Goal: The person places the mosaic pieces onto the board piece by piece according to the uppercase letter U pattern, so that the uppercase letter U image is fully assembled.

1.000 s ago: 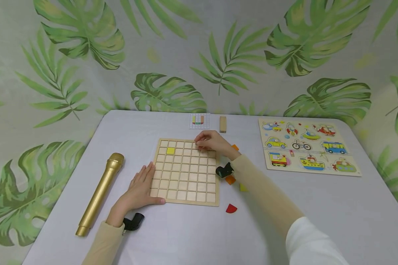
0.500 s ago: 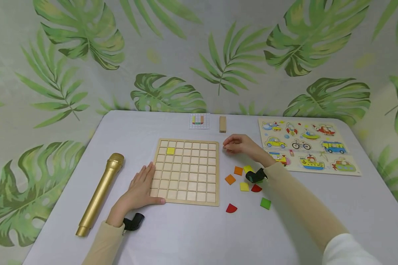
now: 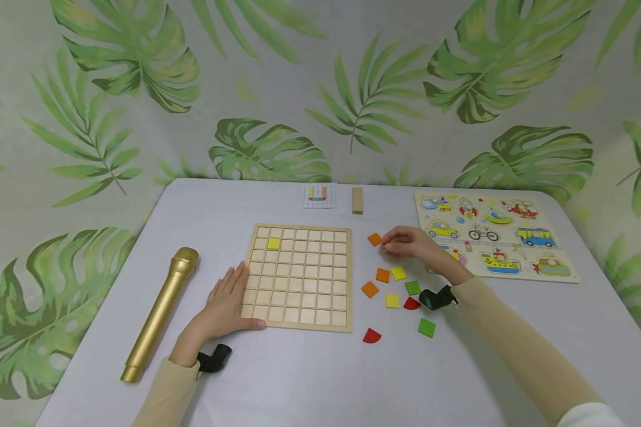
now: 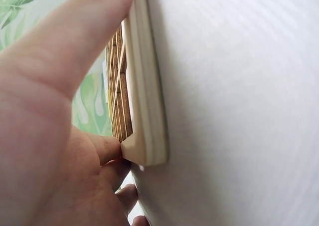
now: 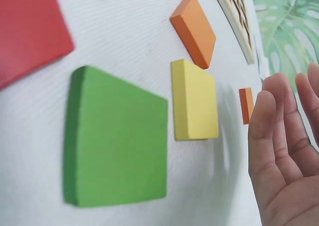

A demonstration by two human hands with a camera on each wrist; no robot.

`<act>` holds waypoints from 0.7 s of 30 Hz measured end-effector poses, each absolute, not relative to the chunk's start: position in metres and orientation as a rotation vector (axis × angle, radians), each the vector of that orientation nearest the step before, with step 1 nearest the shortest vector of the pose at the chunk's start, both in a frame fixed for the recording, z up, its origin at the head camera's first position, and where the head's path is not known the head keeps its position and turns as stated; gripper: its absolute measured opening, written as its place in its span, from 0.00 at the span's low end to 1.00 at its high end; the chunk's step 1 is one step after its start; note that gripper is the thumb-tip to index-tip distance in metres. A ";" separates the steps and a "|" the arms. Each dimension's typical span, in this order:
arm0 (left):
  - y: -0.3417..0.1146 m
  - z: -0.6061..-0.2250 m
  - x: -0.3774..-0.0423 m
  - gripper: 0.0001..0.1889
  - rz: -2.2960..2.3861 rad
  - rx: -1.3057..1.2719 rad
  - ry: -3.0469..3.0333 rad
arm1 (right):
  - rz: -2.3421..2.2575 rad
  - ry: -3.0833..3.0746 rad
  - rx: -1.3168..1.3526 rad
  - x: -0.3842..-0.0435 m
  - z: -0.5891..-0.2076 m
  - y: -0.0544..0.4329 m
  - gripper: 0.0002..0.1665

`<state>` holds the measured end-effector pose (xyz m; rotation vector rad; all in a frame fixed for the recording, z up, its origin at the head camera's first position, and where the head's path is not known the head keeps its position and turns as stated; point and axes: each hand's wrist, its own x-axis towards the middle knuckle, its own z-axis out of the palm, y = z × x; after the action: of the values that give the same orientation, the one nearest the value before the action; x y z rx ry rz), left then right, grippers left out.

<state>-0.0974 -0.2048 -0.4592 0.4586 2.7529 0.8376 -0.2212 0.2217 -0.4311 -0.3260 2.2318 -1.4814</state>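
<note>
Right hand (image 3: 410,244) beside orange tile (image 3: 374,239), gap to board (image 3: 303,277) edge

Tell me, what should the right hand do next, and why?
Probably the right hand should pick up the nearest yellow tile: it appears to hold nothing, the card seems to show a yellow bar, and the board bears just one yellow square.
</note>
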 end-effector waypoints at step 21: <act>-0.205 -0.458 -0.097 0.66 0.849 0.454 2.754 | -1.371 2.321 -0.518 -0.199 -0.438 0.242 0.13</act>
<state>-0.0966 -0.2046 -0.4584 0.4536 2.7544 0.8492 -0.1986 0.2416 -0.4381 -0.5176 2.3211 -1.3707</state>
